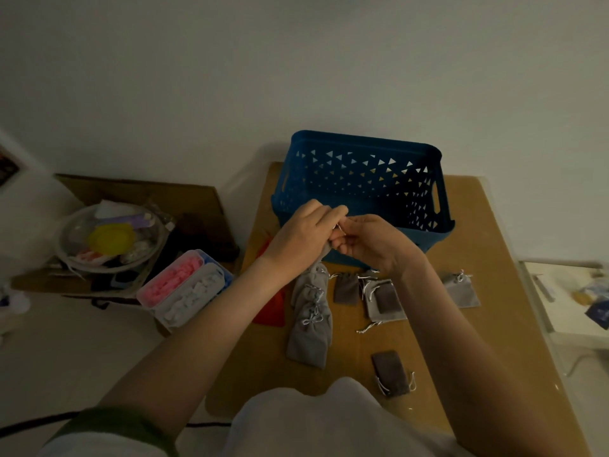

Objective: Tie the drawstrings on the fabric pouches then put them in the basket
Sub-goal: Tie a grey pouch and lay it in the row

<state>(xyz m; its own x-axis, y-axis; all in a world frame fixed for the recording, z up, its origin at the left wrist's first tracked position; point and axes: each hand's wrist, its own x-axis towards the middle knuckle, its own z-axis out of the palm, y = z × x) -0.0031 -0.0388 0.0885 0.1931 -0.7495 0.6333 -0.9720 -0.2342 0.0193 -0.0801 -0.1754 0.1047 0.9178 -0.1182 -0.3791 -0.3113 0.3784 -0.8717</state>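
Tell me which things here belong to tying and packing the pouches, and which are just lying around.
Job: left hand and right hand, both gripping the held pouch at its drawstring; loose pouches on the table; basket.
Lying about: bowl of clutter; pink and white boxes; cardboard.

The left grip [303,235] and right grip [369,245] meet in front of the near wall of the blue basket [362,140], which stands at the far edge of the tabletop [504,331]. Both pinch the cord at the mouth of a grey pouch [321,263] that hangs below them. Tied grey pouches [309,328] overlap mid-tabletop, and a dark pouch [390,374] lies toward the near edge.
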